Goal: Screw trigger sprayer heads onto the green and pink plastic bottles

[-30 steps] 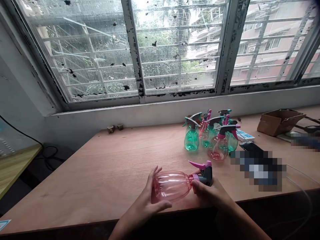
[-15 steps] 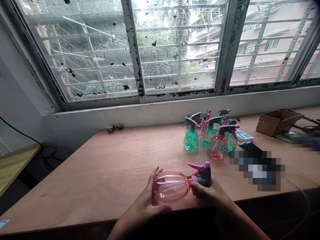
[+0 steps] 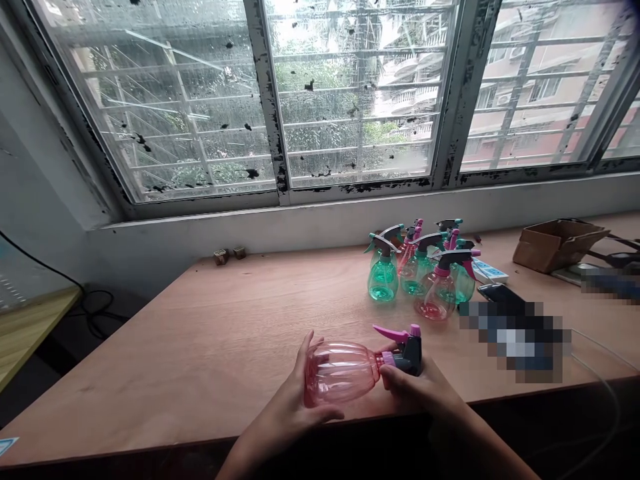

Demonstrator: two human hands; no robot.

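A clear pink spray bottle (image 3: 343, 373) lies on its side in both hands, at the near edge of the table. Its base rests against the palm of my left hand (image 3: 295, 400), whose fingers curve behind it while the thumb lies along the lower side. With thumb and fingers, my right hand (image 3: 413, 383) grips the neck by the pink collar. The black spray head (image 3: 412, 353) points right, its pink trigger (image 3: 391, 333) towards the window. The fingers behind the bottle are partly hidden.
Several green and pink spray bottles (image 3: 383, 280) stand together at the back right. Beside them are a white power strip (image 3: 489, 271), a dark phone (image 3: 500, 293) and a blurred patch. Farther right is an open cardboard box (image 3: 545, 247). Two small blocks (image 3: 221, 257) sit by the wall.
My left hand and the bottle's base have shifted very slightly; the grip of both hands stays the same.
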